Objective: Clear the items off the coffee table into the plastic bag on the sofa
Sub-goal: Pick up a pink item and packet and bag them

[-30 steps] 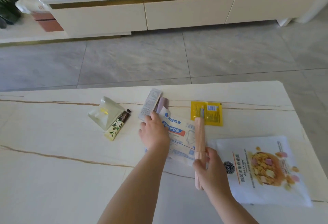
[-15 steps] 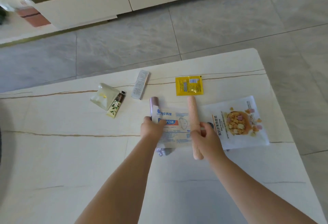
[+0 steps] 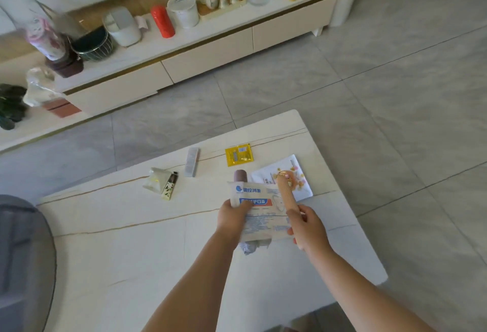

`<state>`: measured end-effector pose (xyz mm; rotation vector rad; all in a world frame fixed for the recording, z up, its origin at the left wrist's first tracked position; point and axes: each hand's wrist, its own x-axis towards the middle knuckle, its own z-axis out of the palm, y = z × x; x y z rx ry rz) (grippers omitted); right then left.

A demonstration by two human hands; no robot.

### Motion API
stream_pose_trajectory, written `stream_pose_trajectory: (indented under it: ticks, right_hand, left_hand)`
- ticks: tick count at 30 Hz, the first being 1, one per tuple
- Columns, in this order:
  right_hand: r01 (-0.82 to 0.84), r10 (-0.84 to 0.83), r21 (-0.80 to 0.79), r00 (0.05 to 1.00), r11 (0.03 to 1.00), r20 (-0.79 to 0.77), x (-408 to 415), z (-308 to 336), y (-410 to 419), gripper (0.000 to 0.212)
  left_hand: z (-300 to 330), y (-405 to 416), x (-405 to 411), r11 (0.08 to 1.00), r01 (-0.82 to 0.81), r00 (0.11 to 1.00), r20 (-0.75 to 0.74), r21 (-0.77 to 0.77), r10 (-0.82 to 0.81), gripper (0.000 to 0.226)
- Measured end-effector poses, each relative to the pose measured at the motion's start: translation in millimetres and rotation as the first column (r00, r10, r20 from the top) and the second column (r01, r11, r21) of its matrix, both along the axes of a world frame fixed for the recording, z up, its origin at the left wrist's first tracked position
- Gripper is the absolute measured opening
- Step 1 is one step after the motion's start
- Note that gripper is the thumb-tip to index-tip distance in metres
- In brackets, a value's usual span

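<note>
We're mid-pickup: left hand grips the mask packet (a mauve tube tucked behind), right hand grips the pink ribbed stick, both lifted above the coffee table. Next we carry them to the bag, which isn't in view.

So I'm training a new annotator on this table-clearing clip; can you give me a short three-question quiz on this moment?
1. True or false: the yellow sachet is in a hand.
2. What does the right hand grip? A) peach ribbed stick B) hand cream tube C) grey flat pack
3. Fill in: the left hand holds the ____ packet with blue print.

Key: 1 false, it lies on the coffee table. 2 A. 3 mask.
</note>
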<state>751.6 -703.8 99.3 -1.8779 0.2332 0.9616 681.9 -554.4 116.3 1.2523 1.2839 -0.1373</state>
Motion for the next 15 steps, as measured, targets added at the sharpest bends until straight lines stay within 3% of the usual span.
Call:
stream_pose_trajectory:
  ticks: [8,11,15]
  right_hand:
    - [0.223,-0.218,-0.026,0.967,0.974,0.129,-27.4,87.2,-81.5,0.013]
    - [0.367,-0.356,-0.025,0.916,0.93,0.185,-46.8,115.1,-104.5,0.016]
    - [0.564,-0.557,0.031,0.804,0.825,0.209,-84.3,146.2,-137.2,0.012]
  left_hand:
    - [83.4,-61.1,10.2,0.951,0.31,0.941,0.139,0.009,-0.309,0.013]
    - [104.4,-86.2,9.8,0.886,0.463,0.872,0.177,0.0,-0.456,0.023]
    - [136.0,-130.8,1.7,0.789,0.614,0.767,0.248,-0.011,-0.592,0.02]
